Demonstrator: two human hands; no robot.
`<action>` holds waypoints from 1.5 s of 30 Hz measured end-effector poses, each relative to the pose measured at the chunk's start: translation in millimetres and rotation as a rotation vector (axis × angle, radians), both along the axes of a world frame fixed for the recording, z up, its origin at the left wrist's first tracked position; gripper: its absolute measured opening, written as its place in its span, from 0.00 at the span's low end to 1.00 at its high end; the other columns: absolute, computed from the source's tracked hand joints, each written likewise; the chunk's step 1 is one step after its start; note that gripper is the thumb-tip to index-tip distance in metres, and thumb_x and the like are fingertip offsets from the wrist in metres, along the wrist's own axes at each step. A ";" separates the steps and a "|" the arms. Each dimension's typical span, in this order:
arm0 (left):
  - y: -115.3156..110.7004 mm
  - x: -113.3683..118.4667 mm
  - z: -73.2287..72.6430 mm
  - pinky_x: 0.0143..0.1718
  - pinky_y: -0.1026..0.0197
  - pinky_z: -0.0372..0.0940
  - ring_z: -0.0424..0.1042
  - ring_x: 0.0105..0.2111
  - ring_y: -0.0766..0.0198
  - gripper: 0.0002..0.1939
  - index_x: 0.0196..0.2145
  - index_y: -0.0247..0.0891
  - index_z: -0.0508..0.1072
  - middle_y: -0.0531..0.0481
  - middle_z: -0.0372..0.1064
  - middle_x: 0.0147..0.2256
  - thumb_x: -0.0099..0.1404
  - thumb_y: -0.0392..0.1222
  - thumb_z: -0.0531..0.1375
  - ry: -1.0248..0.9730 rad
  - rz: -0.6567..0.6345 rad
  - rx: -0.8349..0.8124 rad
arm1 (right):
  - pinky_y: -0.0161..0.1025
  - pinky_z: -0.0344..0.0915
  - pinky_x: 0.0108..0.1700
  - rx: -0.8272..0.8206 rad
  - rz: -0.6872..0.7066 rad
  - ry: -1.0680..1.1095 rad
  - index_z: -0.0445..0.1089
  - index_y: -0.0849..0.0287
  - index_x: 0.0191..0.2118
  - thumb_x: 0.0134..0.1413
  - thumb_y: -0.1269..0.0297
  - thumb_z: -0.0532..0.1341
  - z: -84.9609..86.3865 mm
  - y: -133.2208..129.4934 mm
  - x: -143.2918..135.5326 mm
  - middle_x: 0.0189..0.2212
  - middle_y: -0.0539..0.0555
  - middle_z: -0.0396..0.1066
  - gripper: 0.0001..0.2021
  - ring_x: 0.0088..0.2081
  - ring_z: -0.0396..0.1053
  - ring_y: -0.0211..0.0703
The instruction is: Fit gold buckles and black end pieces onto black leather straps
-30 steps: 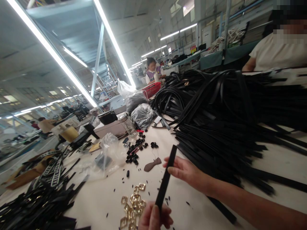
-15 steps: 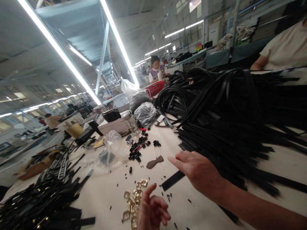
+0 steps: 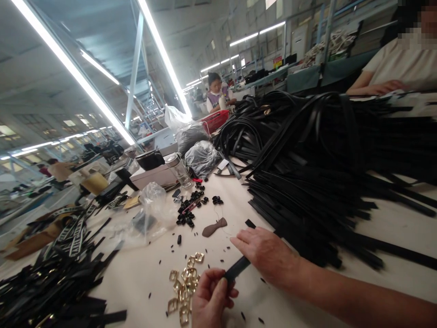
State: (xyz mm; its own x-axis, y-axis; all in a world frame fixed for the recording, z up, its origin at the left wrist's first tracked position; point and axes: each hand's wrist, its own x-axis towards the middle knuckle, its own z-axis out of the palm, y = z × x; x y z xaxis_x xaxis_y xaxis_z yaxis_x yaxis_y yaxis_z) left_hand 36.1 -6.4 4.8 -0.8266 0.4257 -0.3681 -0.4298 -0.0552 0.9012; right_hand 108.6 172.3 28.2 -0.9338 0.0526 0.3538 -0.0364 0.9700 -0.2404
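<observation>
My left hand (image 3: 209, 296), low in the middle, pinches the end of a flat black strap (image 3: 238, 268) between thumb and fingers. From there the strap runs up to my right hand (image 3: 268, 253), which is closed over it with the palm down, so part of the strap is hidden. Just left of my left hand lie several gold square buckles (image 3: 183, 283). A brown bow-shaped piece (image 3: 214, 227) with thin thread rests beyond my hands. Small black bits (image 3: 243, 315) are scattered around on the pale table (image 3: 136, 278).
A large heap of black straps (image 3: 307, 150) covers the right side. More straps with gold fittings (image 3: 51, 291) lie at left. Black small parts (image 3: 191, 205), a plastic bag (image 3: 153, 205), a glass jar (image 3: 180, 171) and a red basket (image 3: 215, 120) stand further back. A co-worker (image 3: 399, 68) sits at far right.
My left hand, loosely open before, has moved up and closed on the strap's end. My right hand has shifted slightly left and down in view. The whole view has moved a little.
</observation>
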 end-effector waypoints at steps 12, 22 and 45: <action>2.3 -2.5 -27.7 0.19 0.69 0.58 0.66 0.18 0.66 0.43 0.52 0.37 0.67 0.52 0.70 0.20 0.42 0.57 0.74 0.139 0.046 0.053 | 0.34 0.60 0.36 -0.530 0.242 0.003 0.75 0.54 0.38 0.54 0.69 0.66 -13.9 -13.6 -2.6 0.32 0.49 0.72 0.05 0.35 0.70 0.39; 4.0 -7.0 -44.9 0.19 0.66 0.58 0.62 0.15 0.68 0.46 0.55 0.36 0.67 0.54 0.67 0.17 0.42 0.60 0.73 0.225 0.120 0.049 | 0.37 0.52 0.27 -0.312 0.310 0.156 0.68 0.58 0.33 0.60 0.68 0.59 -27.6 -15.1 -6.1 0.28 0.51 0.68 0.04 0.27 0.65 0.38; -55.9 -122.0 52.2 0.30 0.63 0.69 0.77 0.33 0.56 0.25 0.37 0.35 0.75 0.43 0.78 0.34 0.50 0.59 0.68 0.674 0.054 -0.452 | 0.35 0.51 0.28 -0.384 0.201 0.177 0.64 0.58 0.28 0.51 0.74 0.60 -31.0 -1.3 -12.9 0.27 0.49 0.69 0.06 0.27 0.65 0.37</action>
State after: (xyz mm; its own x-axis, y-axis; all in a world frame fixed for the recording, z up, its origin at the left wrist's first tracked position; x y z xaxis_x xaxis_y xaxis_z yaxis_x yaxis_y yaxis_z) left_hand -85.9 -62.3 57.0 -0.9470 0.3085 0.0889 0.2059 0.3710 0.9055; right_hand 95.7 171.0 -2.8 -0.8661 0.0351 0.4987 -0.2874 0.7813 -0.5541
